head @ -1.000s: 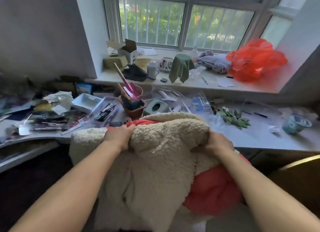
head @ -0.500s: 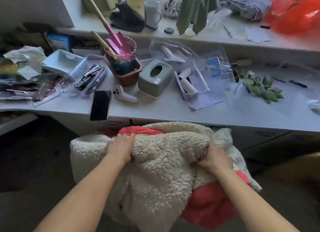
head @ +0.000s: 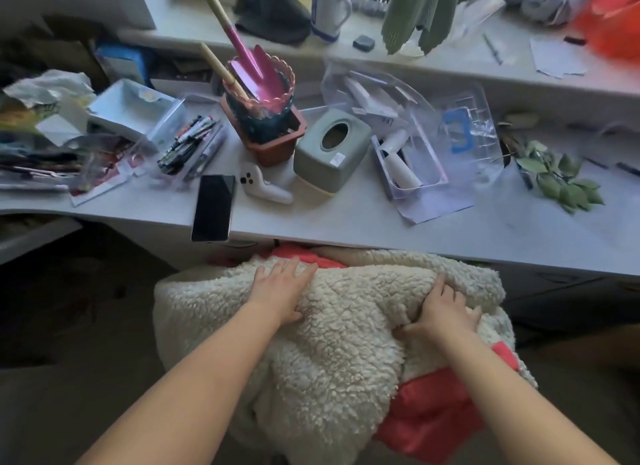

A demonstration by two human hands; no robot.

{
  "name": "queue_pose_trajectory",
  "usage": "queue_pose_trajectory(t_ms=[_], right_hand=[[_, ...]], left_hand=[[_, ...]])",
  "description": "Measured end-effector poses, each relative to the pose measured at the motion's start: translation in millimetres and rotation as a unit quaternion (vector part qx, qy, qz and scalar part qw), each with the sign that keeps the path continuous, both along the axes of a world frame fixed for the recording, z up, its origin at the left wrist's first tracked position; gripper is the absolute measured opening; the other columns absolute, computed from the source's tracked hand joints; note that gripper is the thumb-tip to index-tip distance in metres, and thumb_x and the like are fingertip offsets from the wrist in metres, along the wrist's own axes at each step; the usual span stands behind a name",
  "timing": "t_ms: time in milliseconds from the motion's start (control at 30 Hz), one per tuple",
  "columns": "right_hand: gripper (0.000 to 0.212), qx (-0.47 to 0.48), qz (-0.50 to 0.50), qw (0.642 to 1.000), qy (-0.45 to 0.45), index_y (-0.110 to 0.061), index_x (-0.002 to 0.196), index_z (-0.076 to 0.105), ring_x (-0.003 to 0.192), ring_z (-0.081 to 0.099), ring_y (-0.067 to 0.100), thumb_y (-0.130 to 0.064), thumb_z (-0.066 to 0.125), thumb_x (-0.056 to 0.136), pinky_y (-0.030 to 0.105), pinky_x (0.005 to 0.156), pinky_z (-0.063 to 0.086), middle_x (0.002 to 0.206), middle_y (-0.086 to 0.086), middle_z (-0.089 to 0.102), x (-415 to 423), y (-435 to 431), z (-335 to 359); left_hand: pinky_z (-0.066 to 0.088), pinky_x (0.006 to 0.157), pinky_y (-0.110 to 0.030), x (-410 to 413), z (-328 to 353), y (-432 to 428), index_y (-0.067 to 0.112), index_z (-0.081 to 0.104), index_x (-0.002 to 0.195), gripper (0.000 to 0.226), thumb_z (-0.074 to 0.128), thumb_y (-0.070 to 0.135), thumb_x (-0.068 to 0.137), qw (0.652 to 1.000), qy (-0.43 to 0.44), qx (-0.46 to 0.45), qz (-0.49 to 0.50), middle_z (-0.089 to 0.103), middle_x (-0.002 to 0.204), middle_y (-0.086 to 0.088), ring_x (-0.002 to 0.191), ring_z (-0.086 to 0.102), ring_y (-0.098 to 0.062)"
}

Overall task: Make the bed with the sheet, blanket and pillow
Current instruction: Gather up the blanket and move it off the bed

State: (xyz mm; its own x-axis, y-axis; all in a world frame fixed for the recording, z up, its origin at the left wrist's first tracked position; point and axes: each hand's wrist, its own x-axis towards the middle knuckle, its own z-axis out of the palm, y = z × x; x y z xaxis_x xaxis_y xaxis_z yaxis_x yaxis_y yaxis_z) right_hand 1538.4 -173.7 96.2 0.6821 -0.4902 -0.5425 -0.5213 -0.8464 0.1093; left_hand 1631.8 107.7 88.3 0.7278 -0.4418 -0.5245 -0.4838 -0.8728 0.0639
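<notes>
The bench (head: 349, 222) runs across the view. Its near edge slopes from the left side down towards the right, and the bundled blanket (head: 339, 346) sits just below that edge, its top reaching the underside near the middle. Left of the bundle there is open dark floor (head: 79, 326). The right side is dim and harder to read.

The blanket is a cream fleece with a red lining that shows at the top centre and the lower right. Its long axis lies left to right, roughly along the bench's near edge.

The left hand (head: 280, 293) lies flat on the top left of the fleece with its fingers straight, gripping nothing. The right hand (head: 445, 314) has its fingers bent into a fold on the right side, with the thumb dug into a crease, so it holds the blanket.

On the bench just above the bundle, a dark phone (head: 213, 206) lies at the near edge and slightly overhangs it. Behind it are a white controller (head: 265, 187), a grey tissue box (head: 330, 151), a brown pot (head: 273, 142) holding a pink shovel (head: 254, 66), a clear tray (head: 412, 166) and, near the right end, some green leaves (head: 561, 180).
</notes>
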Motion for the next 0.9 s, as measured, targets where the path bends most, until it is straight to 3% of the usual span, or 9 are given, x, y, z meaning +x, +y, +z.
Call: queue_pose_trajectory(t_ms=[167, 367, 533, 667, 767, 900], right_hand=[[0.154, 0.061, 0.006, 0.998, 0.014, -0.012, 0.159, -0.008, 0.151, 0.016, 0.032, -0.093, 0.065, 0.049, 0.063, 0.117, 0.021, 0.166, 0.009, 0.011, -4.7, -2.8, 40.4], [0.128, 0.038, 0.067, 0.990, -0.117, -0.018, 0.160, 0.005, 0.148, 0.026, 0.028, -0.089, 0.056, 0.067, 0.049, 0.117, 0.029, 0.164, 0.002, 0.021, 12.2, -3.4, 139.2], [0.109, 0.013, 0.081, 0.962, -0.261, -0.022, 0.158, 0.017, 0.146, 0.030, 0.024, -0.080, 0.060, 0.076, 0.043, 0.116, 0.031, 0.161, -0.002, 0.028, 17.5, -10.1, 242.0], [0.103, -0.027, 0.090, 0.929, -0.357, -0.020, 0.159, 0.018, 0.149, 0.026, 0.021, -0.071, 0.062, 0.082, 0.040, 0.120, 0.027, 0.164, 0.000, 0.026, 8.5, -19.4, 326.1], [0.088, -0.043, 0.089, 0.888, -0.449, -0.018, 0.155, 0.029, 0.143, 0.037, 0.023, -0.056, 0.067, 0.086, 0.039, 0.117, 0.034, 0.157, 0.003, 0.039, -4.5, -16.6, 387.0], [0.077, -0.058, 0.101, 0.831, -0.544, -0.016, 0.153, 0.037, 0.140, 0.042, 0.027, -0.040, 0.070, 0.088, 0.040, 0.114, 0.038, 0.153, 0.008, 0.045, -35.8, -4.2, 453.2]], left_hand=[[0.016, 0.120, -0.057, 9.3, 43.2, -7.6, 0.037, 0.001, 0.158, 0.098, 0.069, 0.046, 0.087, 0.999, -0.028, -0.018, -0.005, 0.006, 0.166, -0.007, 0.152, 0.011, -0.026], [0.011, 0.121, -0.057, 29.8, 150.3, -56.2, 0.036, -0.002, 0.157, 0.101, 0.072, 0.038, 0.088, 0.991, -0.108, -0.056, -0.059, -0.002, 0.167, -0.007, 0.153, 0.006, -0.027], [0.010, 0.122, -0.056, 34.9, 259.0, -97.7, 0.036, -0.003, 0.158, 0.103, 0.072, 0.043, 0.087, 0.966, -0.203, -0.124, -0.104, 0.002, 0.167, -0.006, 0.154, 0.006, -0.026], [0.019, 0.121, -0.053, 25.6, 351.0, -124.0, 0.034, 0.004, 0.159, 0.100, 0.072, 0.046, 0.085, 0.928, -0.285, -0.199, -0.132, 0.011, 0.166, -0.008, 0.152, 0.016, -0.027], [0.030, 0.117, -0.045, 11.5, 411.5, -136.5, 0.031, 0.013, 0.158, 0.098, 0.075, 0.042, 0.082, 0.872, -0.341, -0.324, -0.137, 0.024, 0.163, -0.007, 0.147, 0.029, -0.028], [0.032, 0.118, -0.045, -13.3, 465.4, -142.4, 0.026, 0.022, 0.157, 0.093, 0.078, 0.031, 0.082, 0.802, -0.380, -0.430, -0.165, 0.026, 0.162, -0.007, 0.146, 0.032, -0.028]])
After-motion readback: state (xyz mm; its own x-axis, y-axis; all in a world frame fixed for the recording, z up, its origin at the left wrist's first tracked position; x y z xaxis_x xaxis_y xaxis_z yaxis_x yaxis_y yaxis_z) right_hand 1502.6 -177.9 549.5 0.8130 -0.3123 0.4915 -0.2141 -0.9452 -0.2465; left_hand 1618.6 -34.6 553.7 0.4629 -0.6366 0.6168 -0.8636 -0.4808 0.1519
